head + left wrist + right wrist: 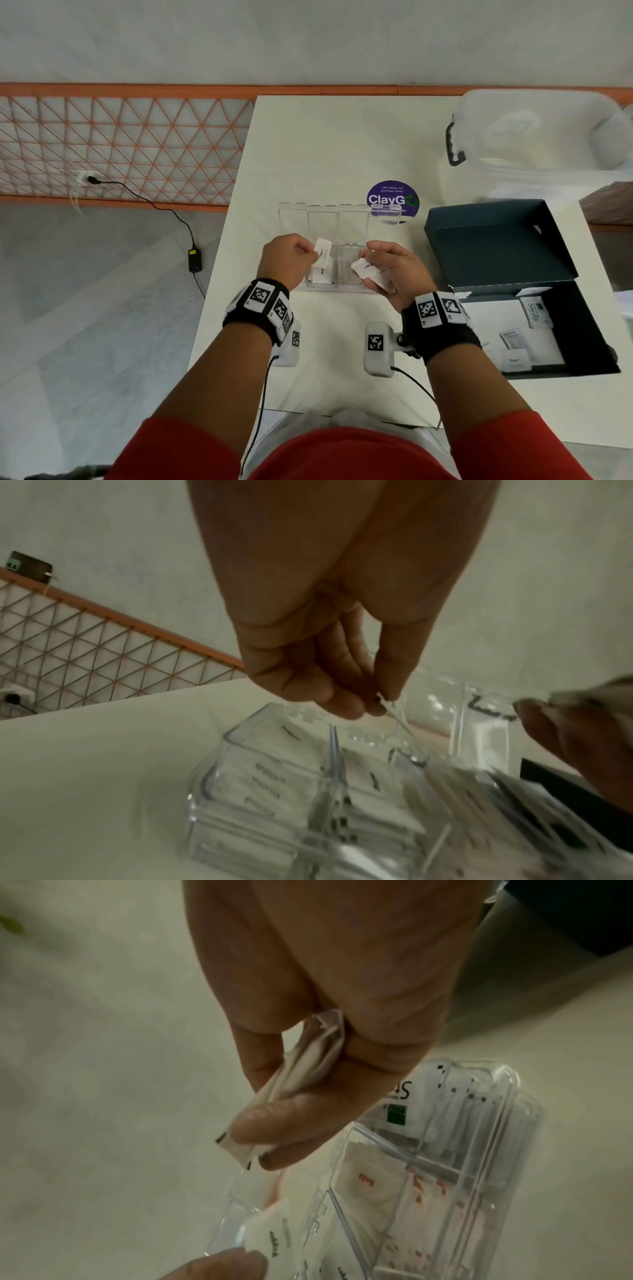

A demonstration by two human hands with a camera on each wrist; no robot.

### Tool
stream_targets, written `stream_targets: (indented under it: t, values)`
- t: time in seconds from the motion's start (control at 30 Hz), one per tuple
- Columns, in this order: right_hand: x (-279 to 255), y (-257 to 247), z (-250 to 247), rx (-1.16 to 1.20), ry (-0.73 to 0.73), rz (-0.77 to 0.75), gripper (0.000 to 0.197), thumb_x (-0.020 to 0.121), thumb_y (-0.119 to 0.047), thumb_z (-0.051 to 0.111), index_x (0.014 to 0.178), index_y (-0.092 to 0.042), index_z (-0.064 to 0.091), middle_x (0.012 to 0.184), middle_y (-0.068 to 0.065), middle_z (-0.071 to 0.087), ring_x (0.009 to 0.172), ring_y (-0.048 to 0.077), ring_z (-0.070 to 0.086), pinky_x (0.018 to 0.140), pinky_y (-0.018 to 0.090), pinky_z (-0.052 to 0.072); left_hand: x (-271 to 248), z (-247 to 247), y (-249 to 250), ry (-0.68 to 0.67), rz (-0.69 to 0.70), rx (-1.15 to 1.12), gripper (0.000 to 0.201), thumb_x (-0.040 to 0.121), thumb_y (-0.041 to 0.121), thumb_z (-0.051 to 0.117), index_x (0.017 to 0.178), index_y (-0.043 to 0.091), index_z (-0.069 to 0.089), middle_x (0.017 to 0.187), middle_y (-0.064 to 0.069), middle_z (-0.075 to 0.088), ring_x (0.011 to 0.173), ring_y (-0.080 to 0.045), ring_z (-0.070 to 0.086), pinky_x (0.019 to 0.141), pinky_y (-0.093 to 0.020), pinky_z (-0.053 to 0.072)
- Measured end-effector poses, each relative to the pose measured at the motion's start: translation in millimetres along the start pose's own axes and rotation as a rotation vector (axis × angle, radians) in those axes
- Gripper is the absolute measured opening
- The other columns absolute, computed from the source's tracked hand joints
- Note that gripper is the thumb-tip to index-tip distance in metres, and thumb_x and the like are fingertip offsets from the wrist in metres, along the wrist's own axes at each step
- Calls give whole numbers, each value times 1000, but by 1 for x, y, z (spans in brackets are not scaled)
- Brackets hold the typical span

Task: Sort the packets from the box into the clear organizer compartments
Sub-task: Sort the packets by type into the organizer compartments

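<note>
Head view: left hand point(289, 260) pinches one white pepper packet point(323, 249) by its corner above the clear organizer point(337, 248), over a left-of-centre compartment where like packets already stand; right hand point(394, 270) grasps a small stack of packets point(368, 270) just right of it. The dark box point(534, 301) sits open at right, more packets inside. Risk, as I judge it: a corner pinch lets the packet twist and drop into the neighbouring compartment, and the two hands are close enough to bump. The raised lids at the far side narrow the approach; open tabletop point(329, 150) lies beyond and to the near side; the left edge of the tabletop runs close to the left wrist. Left wrist view: fingertips point(373, 710) hold the packet edge-on over the organizer walls point(334, 750); the compartment below looks well filled, so the packet may catch on a divider. Right wrist view: thumb and fingers point(274, 1123) clamp the stack point(308, 1069); a loosened grip could spill it across the salt compartment point(369, 1185) below.
</note>
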State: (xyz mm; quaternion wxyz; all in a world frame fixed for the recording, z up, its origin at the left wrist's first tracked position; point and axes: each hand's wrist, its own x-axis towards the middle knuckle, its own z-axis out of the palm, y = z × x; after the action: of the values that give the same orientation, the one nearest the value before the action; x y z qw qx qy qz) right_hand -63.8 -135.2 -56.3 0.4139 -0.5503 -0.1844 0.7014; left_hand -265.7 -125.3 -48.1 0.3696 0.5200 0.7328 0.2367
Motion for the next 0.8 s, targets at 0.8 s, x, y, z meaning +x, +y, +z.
stream_targets:
  t: [0.8]
  values:
    - [-6, 1, 0, 69, -64, 27, 26, 89, 0, 56, 108, -12, 68, 95, 6, 75, 89, 25, 70, 60, 32, 57, -13, 15, 3, -39, 145, -56, 12, 86, 37, 66, 83, 25, 68, 69, 7, 63, 64, -13, 60, 65, -27, 52]
